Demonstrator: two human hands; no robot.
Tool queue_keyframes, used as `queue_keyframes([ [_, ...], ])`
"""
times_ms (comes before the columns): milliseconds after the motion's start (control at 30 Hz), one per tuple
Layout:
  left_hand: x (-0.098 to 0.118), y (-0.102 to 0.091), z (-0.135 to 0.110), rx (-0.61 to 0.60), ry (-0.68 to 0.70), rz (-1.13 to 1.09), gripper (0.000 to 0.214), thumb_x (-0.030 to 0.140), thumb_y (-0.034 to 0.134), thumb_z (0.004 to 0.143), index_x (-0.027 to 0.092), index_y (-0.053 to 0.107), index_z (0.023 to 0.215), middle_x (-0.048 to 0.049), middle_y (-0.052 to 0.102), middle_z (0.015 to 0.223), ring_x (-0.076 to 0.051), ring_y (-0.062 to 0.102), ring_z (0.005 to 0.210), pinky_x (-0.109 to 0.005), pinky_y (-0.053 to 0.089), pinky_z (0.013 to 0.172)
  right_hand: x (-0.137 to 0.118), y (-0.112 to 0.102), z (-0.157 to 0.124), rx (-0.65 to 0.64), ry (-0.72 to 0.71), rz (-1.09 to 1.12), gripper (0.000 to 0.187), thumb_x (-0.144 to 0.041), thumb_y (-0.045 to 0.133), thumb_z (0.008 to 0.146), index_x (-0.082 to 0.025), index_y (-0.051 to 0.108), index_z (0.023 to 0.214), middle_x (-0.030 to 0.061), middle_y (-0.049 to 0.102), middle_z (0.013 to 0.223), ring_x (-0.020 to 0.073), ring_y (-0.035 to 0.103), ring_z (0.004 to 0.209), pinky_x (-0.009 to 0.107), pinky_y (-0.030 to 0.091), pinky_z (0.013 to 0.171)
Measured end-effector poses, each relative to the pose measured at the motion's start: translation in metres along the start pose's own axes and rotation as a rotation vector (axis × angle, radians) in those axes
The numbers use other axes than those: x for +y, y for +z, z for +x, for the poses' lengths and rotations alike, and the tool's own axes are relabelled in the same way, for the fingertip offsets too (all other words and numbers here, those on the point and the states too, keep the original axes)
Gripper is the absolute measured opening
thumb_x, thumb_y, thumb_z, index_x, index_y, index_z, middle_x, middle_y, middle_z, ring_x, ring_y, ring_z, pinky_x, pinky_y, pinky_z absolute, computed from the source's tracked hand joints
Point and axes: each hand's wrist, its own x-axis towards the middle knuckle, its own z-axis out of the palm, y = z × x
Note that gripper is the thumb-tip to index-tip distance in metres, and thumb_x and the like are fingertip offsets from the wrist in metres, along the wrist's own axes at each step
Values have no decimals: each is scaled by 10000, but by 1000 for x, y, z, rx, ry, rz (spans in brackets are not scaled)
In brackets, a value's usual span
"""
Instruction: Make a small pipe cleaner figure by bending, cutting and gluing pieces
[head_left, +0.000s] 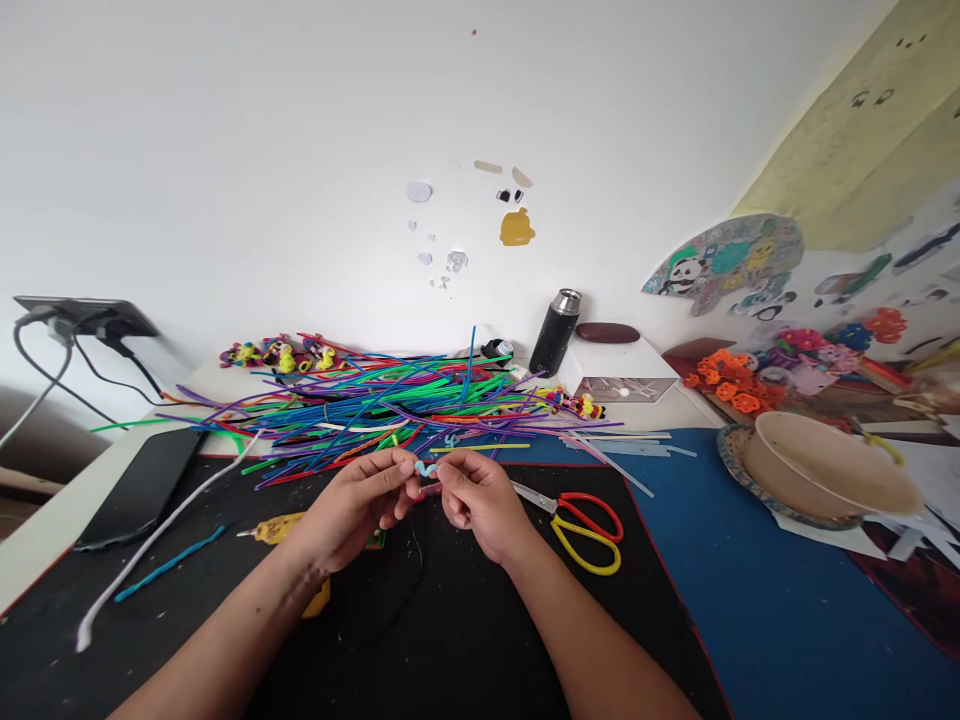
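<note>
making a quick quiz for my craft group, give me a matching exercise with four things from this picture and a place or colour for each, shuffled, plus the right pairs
1. wavy light blue piece
2. scissors
3. dark brown case
4. bottle

A. on top of the white box
B. mostly black
C. between the left hand and right hand
D. partly red, partly yellow

Pairs: 1-C, 2-D, 3-A, 4-B
</note>
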Motion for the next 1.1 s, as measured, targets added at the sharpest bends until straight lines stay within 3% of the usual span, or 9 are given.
queue_keyframes([
  [200,-2,8,-4,-71,-92,-165,379,377,962,712,160,681,844,13,634,639,-67,504,468,-131,263,375,3,-3,0,-46,5,125,391,-510,901,765,-192,694,861,-102,483,466,60,354,378,210,212,392],
  [533,-9,11,-3,-262,-186,-376,241,251,900,805,155,681,830,41,564,586,-20,369,358,-93,221,292,0,-1,-3,-117,49,224,370,-487,923,762,-186,712,810,-104,448,457,43,310,375,202,208,395],
  [1100,-13,8,0,-302,-252,-424,291,267,903,797,137,645,764,55,526,562,-1,307,344,-93,230,287,-2,-1,-4,-145,68,205,386,-493,930,752,-176,711,772,-120,376,433,37,251,376,214,183,399],
])
